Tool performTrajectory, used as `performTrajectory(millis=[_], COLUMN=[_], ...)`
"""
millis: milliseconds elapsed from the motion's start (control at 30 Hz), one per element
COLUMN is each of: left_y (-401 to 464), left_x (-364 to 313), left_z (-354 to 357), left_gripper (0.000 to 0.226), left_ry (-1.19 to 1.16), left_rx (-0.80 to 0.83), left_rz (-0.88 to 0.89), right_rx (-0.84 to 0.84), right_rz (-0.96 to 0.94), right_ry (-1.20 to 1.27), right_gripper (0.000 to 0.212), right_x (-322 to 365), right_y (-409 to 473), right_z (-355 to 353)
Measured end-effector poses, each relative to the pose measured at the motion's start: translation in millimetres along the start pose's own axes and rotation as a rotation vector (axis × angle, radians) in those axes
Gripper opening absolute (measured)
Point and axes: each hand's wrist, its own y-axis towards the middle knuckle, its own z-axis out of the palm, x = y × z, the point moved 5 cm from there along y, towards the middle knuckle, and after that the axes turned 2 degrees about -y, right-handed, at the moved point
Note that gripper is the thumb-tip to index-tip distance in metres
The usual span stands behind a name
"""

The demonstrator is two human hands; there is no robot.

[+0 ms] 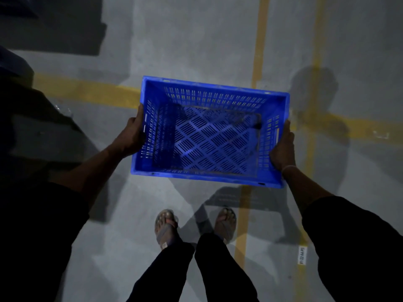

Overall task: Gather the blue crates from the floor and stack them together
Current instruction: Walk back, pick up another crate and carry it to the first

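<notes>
The blue crate (209, 134) sits at the centre of the view, carried clear of the floor (196, 40) with its open top facing up — its shadow lies on the concrete below it, towards six o'clock. It is empty, a rectangular tub of moulded plastic with a thick smooth rim, walls pierced by rows of short upright slots, and a base cut into a diagonal lattice of slotted squares. The left hand (130, 138) takes the short end at nine o'clock and the right hand (282, 149) the opposite end at three o'clock; each grip is closed around the crate's wall, thumbs up near the rim and fingers hidden beneath or behind it. Holding both ends this way likely keeps the load level and leaves the view into it open, which should help when lowering it onto a stack. No other crates or stack can be seen here, so I judge this to be the carrying stage. Around it the floor is grey, smooth concrete crossed by painted yellow lines (87, 92) — one band runs behind the crate from nine to three o'clock, others run towards twelve. At six o'clock stand the person's feet in sandals (165, 225), dark trouser legs below them.
</notes>
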Motion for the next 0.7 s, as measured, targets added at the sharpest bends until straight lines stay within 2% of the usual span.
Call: performTrajectory(millis=[133, 267, 333, 433, 500, 567, 600, 700], left_y=[-3.9, 19.3, 6.1, -6.8, -7.4, -6.9, -9.7, -19.3], left_x=[-1.2, 25.5, -1.1, -27.0, -32.4, -21.9, -20.0, -23.9], left_z=[3.7, 13.8, 18.9, 27.4, 26.6, 19.0, 17.7, 32.1], left_gripper=[0.098, 0.079, 0.079, 0.077, 0.071, 0.077, 0.077, 0.075], left_ry=[-0.004, -0.094, -0.109, -0.026, -0.035, 0.021, 0.127, 0.394], left_rx=[0.016, 0.040, -0.056, -0.284, -0.349, -0.376, -0.361, -0.275], left_rz=[0.017, -0.028, -0.015, 0.026, -0.013, -0.071, -0.054, 0.259], right_rx=[-0.005, -0.041, -0.111, -0.166, -0.152, -0.130, -0.117, -0.120], right_rz=[-0.012, -0.062, -0.091, -0.120, -0.117, -0.167, -0.190, -0.251], right_ry=[-0.009, -0.081, -0.110, -0.146, -0.140, -0.113, -0.124, -0.268], right_gripper=[0.099, 0.102, 0.103, 0.100, 0.098, 0.095, 0.093, 0.089], right_x=[-3.0, -3.6, -6.5, -10.5, -13.0, -11.0, -7.9, -6.2], right_y=[-8.3, 1.2, 7.5, 11.7, 12.3, 9.8, 7.2, -5.4], right_z=[2.5, 5.5, 9.8, 16.1, 14.8, 11.0, 9.5, 16.4])
